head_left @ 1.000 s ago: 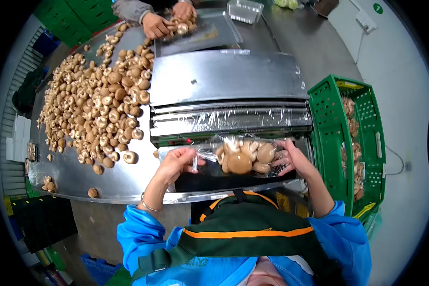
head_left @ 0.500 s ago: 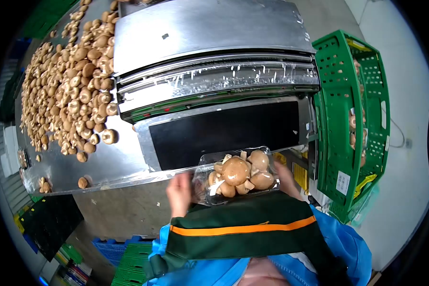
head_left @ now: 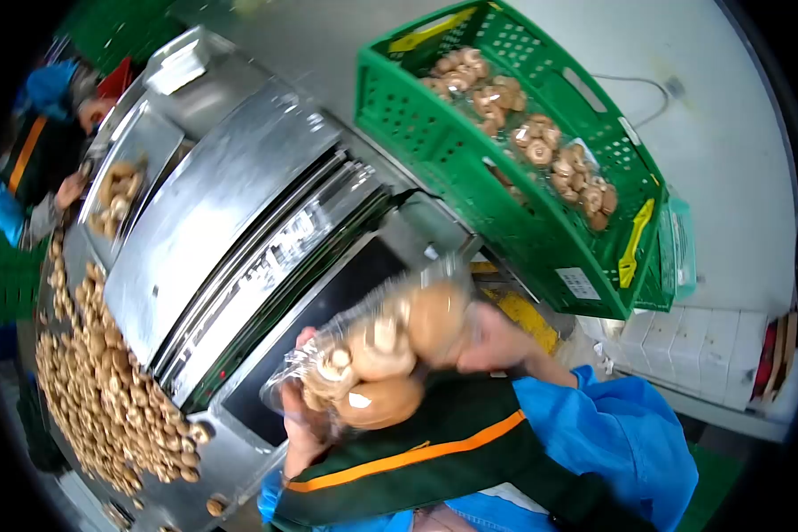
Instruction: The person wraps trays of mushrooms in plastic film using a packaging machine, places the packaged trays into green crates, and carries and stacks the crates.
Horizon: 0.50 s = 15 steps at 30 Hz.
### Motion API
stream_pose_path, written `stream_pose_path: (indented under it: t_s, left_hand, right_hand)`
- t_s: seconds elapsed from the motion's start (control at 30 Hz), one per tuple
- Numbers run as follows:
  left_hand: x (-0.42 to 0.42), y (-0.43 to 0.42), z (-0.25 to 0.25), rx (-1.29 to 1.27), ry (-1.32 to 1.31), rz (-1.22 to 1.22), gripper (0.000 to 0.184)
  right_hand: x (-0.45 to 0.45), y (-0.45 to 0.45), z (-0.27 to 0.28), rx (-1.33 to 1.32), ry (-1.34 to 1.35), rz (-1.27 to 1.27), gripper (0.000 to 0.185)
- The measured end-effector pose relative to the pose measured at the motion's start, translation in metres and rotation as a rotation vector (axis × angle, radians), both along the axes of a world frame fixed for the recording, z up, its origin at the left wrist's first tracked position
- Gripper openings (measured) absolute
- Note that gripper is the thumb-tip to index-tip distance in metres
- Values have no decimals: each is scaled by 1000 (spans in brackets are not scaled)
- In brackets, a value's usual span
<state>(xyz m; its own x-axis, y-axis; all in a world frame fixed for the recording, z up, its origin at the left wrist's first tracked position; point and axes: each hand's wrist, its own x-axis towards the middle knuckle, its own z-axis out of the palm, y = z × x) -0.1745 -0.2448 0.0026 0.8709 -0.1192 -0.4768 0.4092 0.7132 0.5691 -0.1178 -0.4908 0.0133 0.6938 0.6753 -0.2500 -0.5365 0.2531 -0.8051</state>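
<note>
A clear film-wrapped tray of brown mushrooms (head_left: 377, 355) is held up in front of my apron, tilted and slightly blurred. My left hand (head_left: 303, 417) grips its lower left end, partly hidden behind the film. At the right end, my right hand (head_left: 492, 339) has hold of the pack, its fingertips partly hidden by it. Behind the pack lies the metal wrapping machine (head_left: 213, 222) with a black plate (head_left: 363, 275). A green crate (head_left: 505, 222) with several wrapped mushroom packs (head_left: 536, 142) stands beyond my right hand.
Loose mushrooms (head_left: 106, 390) are heaped on the metal table (head_left: 239, 488) at the left. A co-worker's hand (head_left: 71, 190) is near a tray of mushrooms (head_left: 115, 199) at the upper left. A yellow strap (head_left: 637, 241) hangs at the crate's near end.
The view has turned toward the green crate. Both hands have lifted the wrapped pack off the machine's front and brought it closer, now tilted with its right end higher.
</note>
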Motion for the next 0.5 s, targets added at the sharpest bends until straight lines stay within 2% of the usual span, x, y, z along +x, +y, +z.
stream_pose_path:
  t_s: [0.07,0.1,0.13,0.17,0.2,0.23,0.27,0.3,0.33,0.37,0.43,0.47,0.5]
  left_hand:
    - [28,3,6,189,-347,-495,68]
    - [54,-10,37,566,-618,-780,69]
    - [83,-23,56,513,-776,-779,70]
    - [107,-14,66,847,-979,-796,68]
    - [110,4,63,1103,-798,-693,67]
    - [122,13,72,1415,-750,-493,62]
    - [131,32,68,1533,-574,-303,58]
    - [139,79,46,1605,-566,-152,49]
    - [142,103,45,1566,-430,-8,43]
    - [141,120,47,1631,-327,91,40]
    - [141,184,32,1747,-287,134,42]
    - [138,214,24,1714,-228,175,43]
    - [146,236,23,1688,-167,227,44]
  right_hand:
    - [34,-35,19,43,7,-224,72]
    - [51,-62,27,100,24,-374,69]
    - [66,-95,37,156,28,-524,66]
    - [81,-129,46,190,31,-660,63]
    - [93,-165,53,193,57,-780,60]
    - [99,-201,55,163,120,-879,58]
    - [102,-233,49,110,215,-948,55]
    - [99,-261,38,30,332,-971,54]
    - [93,-283,20,-65,438,-962,52]
    - [83,-300,-1,-157,520,-934,51]
    - [64,-334,-57,-417,487,-824,42]
    - [63,-347,-87,-434,581,-777,32]
    - [72,-325,-108,-485,638,-908,26]
